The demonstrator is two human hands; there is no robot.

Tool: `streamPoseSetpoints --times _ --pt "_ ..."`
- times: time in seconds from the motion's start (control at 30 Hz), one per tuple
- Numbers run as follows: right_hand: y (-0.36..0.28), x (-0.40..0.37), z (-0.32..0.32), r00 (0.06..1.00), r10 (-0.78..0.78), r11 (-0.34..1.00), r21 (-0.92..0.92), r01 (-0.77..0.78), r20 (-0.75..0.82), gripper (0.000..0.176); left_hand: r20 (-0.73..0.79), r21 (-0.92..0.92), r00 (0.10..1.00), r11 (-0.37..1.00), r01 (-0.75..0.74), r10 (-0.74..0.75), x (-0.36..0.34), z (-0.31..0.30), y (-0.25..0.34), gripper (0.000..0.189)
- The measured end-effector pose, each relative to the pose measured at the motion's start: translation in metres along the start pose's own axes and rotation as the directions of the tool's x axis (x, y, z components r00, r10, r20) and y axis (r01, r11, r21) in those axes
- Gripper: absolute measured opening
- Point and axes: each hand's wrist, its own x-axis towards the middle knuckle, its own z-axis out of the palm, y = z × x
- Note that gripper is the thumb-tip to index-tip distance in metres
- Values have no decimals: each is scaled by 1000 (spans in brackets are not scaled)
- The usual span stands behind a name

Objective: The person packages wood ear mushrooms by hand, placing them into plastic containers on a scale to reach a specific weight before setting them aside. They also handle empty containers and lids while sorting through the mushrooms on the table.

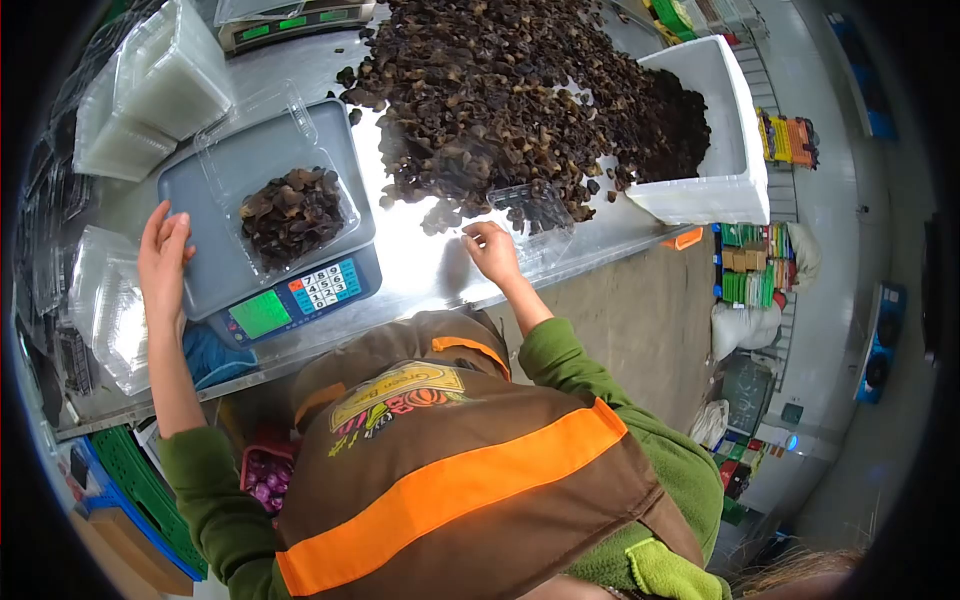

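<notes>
A blue-grey digital scale [190, 240] carries an open clear plastic clamshell box [345, 205] holding dark brown, curled pieces like wood ear mushrooms [290, 215]. Beside the scale's left edge is my left hand [165, 255], its fingers slightly apart and nothing visible in them. My right hand [490, 252] hovers by the table's front edge, right of the scale, fingers curled together; whatever they may hold is hidden. Just beyond it, a clear plastic container [535, 208] lies against the big heap of the same dark pieces [470, 110]. The scale's display glows green.
A white foam box [700, 200] lies tipped beside the heap. Stacks of clear boxes [165, 80] stand at the left, with more clear plastic boxes [105, 300] below. Another scale [295, 28] sits at the back. The metal table's front edge [590, 245] runs before me.
</notes>
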Motion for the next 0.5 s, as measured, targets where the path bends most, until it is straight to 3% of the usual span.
streamPoseSetpoints --times 0.1,0.13,0.2,0.23,0.3,0.33,0.37,0.43,0.5 --pt "-4 -3 8 999 13 996 87 -16 35 22 -28 -15 996 996 89 -90 42 16 -16 65" --pt "-12 -3 11 998 36 989 142 -44 57 23 -38 -127 986 980 154 -160 56 23 -22 70" --pt "-33 3 20 997 -75 956 286 67 19 23 20 -321 969 916 240 -247 76 35 -29 79" --pt "-49 7 22 993 -120 930 351 109 10 23 25 -317 972 920 231 -235 75 39 -22 79" --pt "-82 14 21 994 -29 828 560 -35 105 25 46 -586 995 804 101 -91 63 47 -9 76" --pt "-103 17 13 989 -2 757 646 -93 145 28 4 -585 999 811 29 -32 52 48 -2 64" --pt "-115 20 6 984 -66 718 692 -69 166 35 15 -582 1000 813 28 -24 44 44 -5 64" --pt "-131 26 1 969 -63 660 738 -141 241 44 50 -242 989 962 -123 139 21 34 -22 51" --pt "-139 32 5 949 -70 665 724 -185 307 47 125 15 968 975 -223 219 -18 35 -32 34"
